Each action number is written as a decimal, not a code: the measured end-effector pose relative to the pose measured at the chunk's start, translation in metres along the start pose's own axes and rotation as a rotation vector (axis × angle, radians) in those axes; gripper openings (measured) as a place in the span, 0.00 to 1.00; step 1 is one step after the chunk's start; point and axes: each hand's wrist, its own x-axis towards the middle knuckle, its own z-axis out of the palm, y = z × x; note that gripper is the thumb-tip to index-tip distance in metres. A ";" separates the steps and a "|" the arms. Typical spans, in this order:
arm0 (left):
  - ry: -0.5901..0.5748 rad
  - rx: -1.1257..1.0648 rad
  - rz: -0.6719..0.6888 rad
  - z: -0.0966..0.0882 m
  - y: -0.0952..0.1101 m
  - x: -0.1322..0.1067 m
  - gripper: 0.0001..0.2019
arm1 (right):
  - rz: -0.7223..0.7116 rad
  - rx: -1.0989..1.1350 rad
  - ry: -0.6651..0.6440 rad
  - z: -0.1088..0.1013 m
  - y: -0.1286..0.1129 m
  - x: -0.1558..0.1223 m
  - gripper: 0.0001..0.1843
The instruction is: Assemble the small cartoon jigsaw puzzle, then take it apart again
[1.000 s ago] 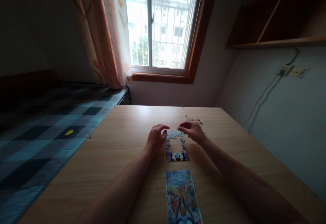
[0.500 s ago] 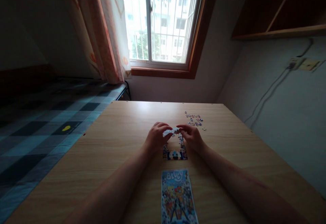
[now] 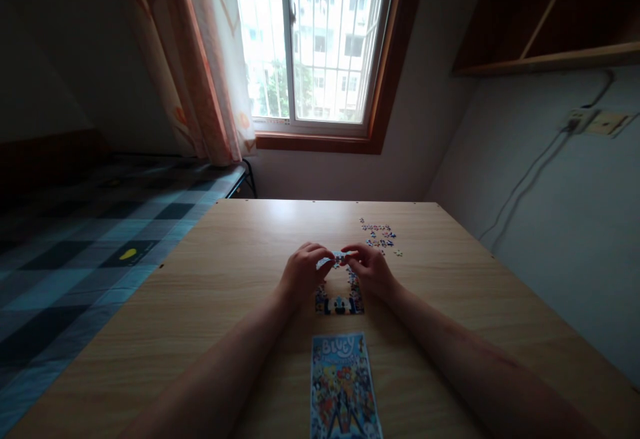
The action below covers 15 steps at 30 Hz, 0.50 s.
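Note:
My left hand (image 3: 304, 272) is closed, thumb and fingers pinching a small light-blue strip of joined jigsaw pieces (image 3: 340, 256), partly hidden by the fingers. At the strip's right end, my right hand (image 3: 370, 270) pinches a jigsaw piece; its fingertips cover most of it, and I cannot tell whether it is locked into the strip. Both hands hover over the far end of a partly assembled jigsaw (image 3: 340, 306), whose border pieces surround bare wood. Closer to me lies a reference picture (image 3: 344, 382) with "Bluey" lettering across its top.
Several loose jigsaw pieces (image 3: 379, 243) lie beyond my right hand on the wooden table (image 3: 240, 242). A checked bed (image 3: 125, 226) stands along the left. A window (image 3: 325, 46) is ahead, and a cable (image 3: 530, 172) hangs on the right wall.
My right fingers have come slightly closer to my left hand, and the strip between them looks flatter. The whole view has shifted a little; the jigsaw and picture stay on the table.

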 end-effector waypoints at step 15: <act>-0.048 0.060 0.002 -0.002 0.007 0.000 0.03 | 0.005 -0.038 -0.012 -0.002 0.000 0.000 0.22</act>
